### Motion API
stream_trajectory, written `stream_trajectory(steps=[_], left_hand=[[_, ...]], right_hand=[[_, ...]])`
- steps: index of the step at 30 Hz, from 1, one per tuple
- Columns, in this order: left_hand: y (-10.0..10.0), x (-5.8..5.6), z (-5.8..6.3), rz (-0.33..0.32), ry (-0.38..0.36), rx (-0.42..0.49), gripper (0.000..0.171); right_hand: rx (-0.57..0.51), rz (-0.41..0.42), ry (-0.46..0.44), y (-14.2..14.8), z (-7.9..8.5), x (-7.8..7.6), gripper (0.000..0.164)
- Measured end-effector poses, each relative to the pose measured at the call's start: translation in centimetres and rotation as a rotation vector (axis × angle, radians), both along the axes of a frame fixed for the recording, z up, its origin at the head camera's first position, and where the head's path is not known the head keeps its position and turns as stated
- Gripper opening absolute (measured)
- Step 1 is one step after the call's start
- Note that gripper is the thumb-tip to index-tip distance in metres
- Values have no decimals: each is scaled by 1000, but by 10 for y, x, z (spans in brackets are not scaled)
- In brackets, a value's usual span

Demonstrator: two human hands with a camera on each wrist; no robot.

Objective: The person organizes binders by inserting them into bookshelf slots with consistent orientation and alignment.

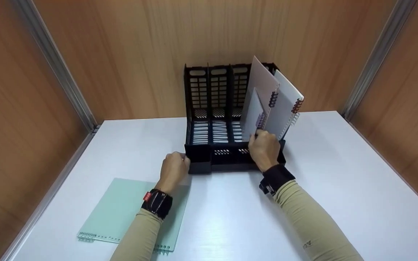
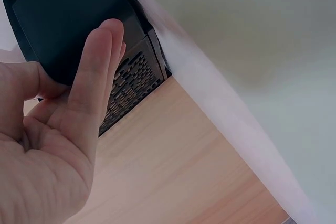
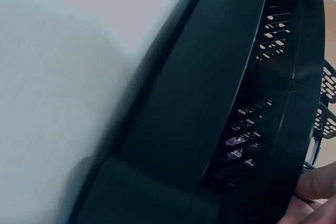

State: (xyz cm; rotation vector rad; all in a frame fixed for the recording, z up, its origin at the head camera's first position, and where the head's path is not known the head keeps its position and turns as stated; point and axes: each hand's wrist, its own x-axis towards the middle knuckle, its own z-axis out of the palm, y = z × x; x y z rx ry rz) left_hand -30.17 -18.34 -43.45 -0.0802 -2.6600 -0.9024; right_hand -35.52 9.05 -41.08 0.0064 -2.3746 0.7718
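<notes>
A black desktop file organizer [image 1: 198, 159] with several upright compartments stands at the back of the white table. With thumb and index finger, my left hand [image 1: 173, 168] pinches its left front corner; in the left wrist view the other fingers of the left hand [image 2: 63, 124] lie along its side. At the right front, my right hand [image 1: 265, 148] grips the organizer's edge, partly seen in the right wrist view as fingers [image 3: 320, 182]. Right behind that hand a pink spiral notebook [image 1: 258, 81], a white spiral notebook [image 1: 283, 98] and a smaller notebook [image 1: 253, 112] lean in the right compartment.
A mint-green spiral notebook [image 1: 122, 203] lies flat on the table at the front left, partly under my left forearm. A wooden panel [image 1: 140, 54] rises behind the organizer. Wooden side panels with metal posts [image 1: 60, 69] flank the table [image 1: 339, 174].
</notes>
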Motion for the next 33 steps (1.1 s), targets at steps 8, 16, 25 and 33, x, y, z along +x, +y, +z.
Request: stream_trajectory(steps=[8, 16, 25, 33], left_hand=[[1, 0, 1, 10, -7, -14, 37], [1, 0, 1, 13, 7, -34, 29], [1, -1, 2, 23, -4, -38, 31], [-1, -1, 0, 10, 8, -21, 28]], right_hand=[[-50, 81, 261, 5, -6, 1, 13], [-79, 118, 375, 13, -12, -2, 16], [-107, 139, 376, 14, -13, 1, 18], [-101, 176, 412, 6, -12, 11, 18]])
